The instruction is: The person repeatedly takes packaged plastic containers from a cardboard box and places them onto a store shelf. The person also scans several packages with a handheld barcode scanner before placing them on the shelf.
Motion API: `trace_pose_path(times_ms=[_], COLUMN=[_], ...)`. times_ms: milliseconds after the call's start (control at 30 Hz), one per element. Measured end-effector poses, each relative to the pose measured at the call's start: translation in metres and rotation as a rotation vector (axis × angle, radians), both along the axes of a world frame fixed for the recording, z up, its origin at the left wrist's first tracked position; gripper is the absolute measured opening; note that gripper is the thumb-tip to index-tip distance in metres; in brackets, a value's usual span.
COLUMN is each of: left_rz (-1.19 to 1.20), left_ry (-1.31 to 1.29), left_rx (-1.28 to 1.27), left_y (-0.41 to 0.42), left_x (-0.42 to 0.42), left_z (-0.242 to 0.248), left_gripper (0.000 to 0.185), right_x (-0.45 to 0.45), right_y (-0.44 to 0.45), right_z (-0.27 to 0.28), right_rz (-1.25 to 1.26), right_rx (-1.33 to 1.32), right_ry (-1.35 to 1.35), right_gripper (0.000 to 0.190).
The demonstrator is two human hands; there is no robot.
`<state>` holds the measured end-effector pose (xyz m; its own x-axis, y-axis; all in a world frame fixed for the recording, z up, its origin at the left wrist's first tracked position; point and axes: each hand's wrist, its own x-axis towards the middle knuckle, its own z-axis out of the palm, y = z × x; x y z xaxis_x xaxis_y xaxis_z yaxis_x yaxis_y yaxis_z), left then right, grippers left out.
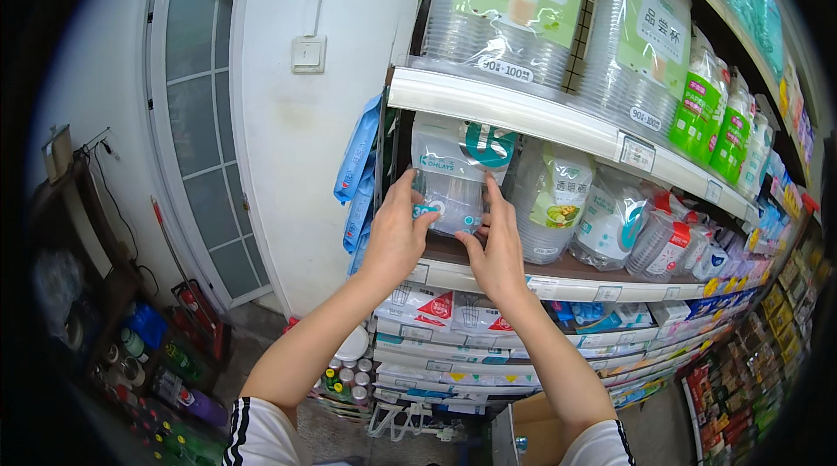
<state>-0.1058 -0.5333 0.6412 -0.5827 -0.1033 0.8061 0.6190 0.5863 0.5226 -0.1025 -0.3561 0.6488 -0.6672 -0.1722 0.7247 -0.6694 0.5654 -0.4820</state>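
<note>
A bagged stack of transparent plastic cups or bowls (451, 194), with a grey and teal KOHLAYS print, stands at the left end of the middle shelf (569, 266). My left hand (396, 227) grips its left side, thumb across the front low down. On the opposite side, my right hand (498, 240) has its fingers along the pack's edge and its thumb near the bottom corner. Just right of that hand is a pack of transparent bowls (552, 198) with a green label. Whether the held pack rests fully on the shelf is hard to tell.
Above runs a shelf edge (503, 106) under large cup packs (510, 21). Blue packets (359, 152) hang at the shelf's left side. Below are boxed straws (415, 306), a cardboard box (536, 427) and a white wire rack (402, 420). A glazed door (203, 119) stands left.
</note>
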Motion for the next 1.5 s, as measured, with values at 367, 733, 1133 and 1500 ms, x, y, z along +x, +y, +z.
trace_pose_path(times_ms=[367,733,1133,1500], left_rz=[0.136,0.225,0.039,-0.768], left_ry=[-0.118,-0.177,0.073,-0.646], left_rx=[-0.102,-0.219,-0.255,-0.148], left_y=[0.001,0.0,0.015,0.148], left_x=[-0.005,-0.008,0.077,0.161], left_z=[-0.011,-0.011,-0.016,-0.192], left_gripper=[0.061,0.059,0.052,0.023], right_x=[-0.017,-0.016,0.069,0.209], right_y=[0.002,-0.002,0.015,0.186], right_z=[-0.014,-0.012,-0.032,-0.24], right_rz=[0.021,-0.07,-0.058,-0.38], right_rx=[0.111,0.082,0.076,0.014], right_ry=[-0.17,-0.206,0.134,-0.582], right_gripper=[0.09,0.086,0.057,0.021])
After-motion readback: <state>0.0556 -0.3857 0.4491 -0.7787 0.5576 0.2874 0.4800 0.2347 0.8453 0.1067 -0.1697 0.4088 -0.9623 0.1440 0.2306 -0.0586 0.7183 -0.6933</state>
